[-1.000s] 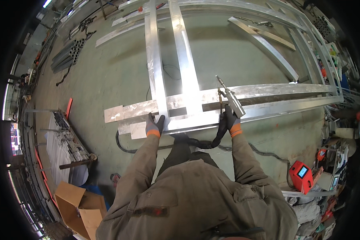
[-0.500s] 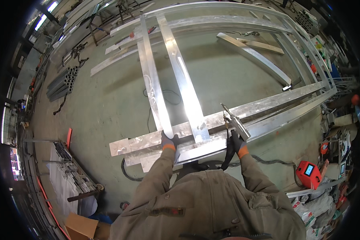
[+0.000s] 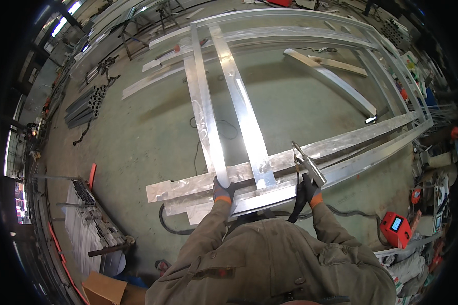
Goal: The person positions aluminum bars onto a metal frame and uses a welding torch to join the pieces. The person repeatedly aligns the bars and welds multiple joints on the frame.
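My left hand (image 3: 223, 191), in a dark glove with an orange cuff, closes around the near end of a long silvery metal bar (image 3: 212, 127) that runs away from me across a large frame. A second metal bar (image 3: 241, 107) lies to its right, much the same way, reaching the frame's near rail (image 3: 269, 197). In my right hand (image 3: 311, 190), also gloved, is a metal welding torch (image 3: 313, 170). Its pointed tip is up and to the left, above the near rails and apart from the second bar. A dark cable hangs from the torch, and the fingers are partly hidden.
A red box with a small screen (image 3: 396, 230) stands at the right, with a dark hose on the floor nearby. Loose metal bars (image 3: 333, 84) lie inside the frame. Bundled tubes (image 3: 86, 107), stacked profiles (image 3: 89, 218) and a cardboard box (image 3: 104, 288) are at the left.
The whole view has shifted a little, so everything appears lower and farther right. Both hands keep their holds, and the bars show no clear movement against the frame.
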Demonstrator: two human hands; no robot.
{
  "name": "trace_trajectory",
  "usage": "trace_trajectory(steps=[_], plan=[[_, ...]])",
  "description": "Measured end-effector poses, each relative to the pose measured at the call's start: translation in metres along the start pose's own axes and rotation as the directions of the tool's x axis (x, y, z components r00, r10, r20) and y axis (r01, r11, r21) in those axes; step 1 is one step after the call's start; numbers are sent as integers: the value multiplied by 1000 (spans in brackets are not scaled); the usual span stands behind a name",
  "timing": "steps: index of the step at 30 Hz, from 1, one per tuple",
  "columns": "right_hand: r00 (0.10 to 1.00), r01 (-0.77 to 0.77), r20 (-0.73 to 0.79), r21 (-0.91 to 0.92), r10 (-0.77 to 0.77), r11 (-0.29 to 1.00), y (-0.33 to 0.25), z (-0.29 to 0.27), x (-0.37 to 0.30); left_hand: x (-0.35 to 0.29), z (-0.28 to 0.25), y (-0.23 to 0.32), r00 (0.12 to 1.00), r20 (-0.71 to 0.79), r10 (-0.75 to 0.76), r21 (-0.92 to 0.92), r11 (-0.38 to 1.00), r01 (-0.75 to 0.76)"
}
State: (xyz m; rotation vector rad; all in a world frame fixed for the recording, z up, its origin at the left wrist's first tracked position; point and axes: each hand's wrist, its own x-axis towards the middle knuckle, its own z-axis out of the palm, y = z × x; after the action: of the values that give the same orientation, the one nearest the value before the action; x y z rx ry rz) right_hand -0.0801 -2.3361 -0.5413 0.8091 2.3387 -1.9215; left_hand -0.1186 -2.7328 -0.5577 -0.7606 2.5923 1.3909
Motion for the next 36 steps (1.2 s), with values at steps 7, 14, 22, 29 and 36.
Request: trace_trajectory(steps=[7, 14, 22, 29, 36], plan=[[999, -12, 34, 83, 9, 996, -26, 0, -12, 5, 6, 2, 1000, 14, -28, -22, 999, 28], [994, -65, 86, 60, 60, 996, -30, -4, -15, 4, 12, 2, 1000, 4, -17, -13, 1000, 17], [995, 69, 61, 52, -72, 996, 11, -11, 5, 56, -5, -41, 900, 305, 312, -154, 949, -276], [994, 22, 104, 24, -25, 999, 9, -12, 13, 38, -54, -35, 749, 658, -83, -111, 972, 205], [983, -117, 151, 78, 104, 990, -3, -13, 6, 33, -51, -32, 749, 656, -96, -206, 932, 299]])
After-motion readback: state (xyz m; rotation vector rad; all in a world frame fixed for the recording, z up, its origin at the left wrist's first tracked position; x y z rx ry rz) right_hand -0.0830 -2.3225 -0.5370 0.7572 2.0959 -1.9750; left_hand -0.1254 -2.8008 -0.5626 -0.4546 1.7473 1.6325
